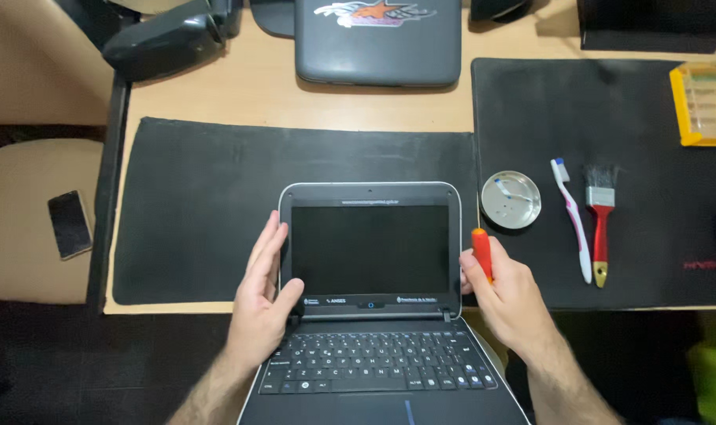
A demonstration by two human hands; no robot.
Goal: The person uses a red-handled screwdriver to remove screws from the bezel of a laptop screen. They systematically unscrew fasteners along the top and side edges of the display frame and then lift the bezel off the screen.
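Small grey open laptop (371,260) between both hands: left hand (263,295) flat, fingers together against screen's left edge; right hand (509,295) at right edge, fist around orange-handled screwdriver (481,252).

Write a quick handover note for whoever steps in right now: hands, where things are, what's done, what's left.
Left hand: open, flat against the left edge of the small laptop's screen.
Right hand: gripping an orange-handled screwdriver at the screen's right edge.
Laptop is open, screen dark, on the black mat.
Metal dish, toothbrush and paintbrush lie to the right.
Done: no disassembly visible.
Left: bezel still on.
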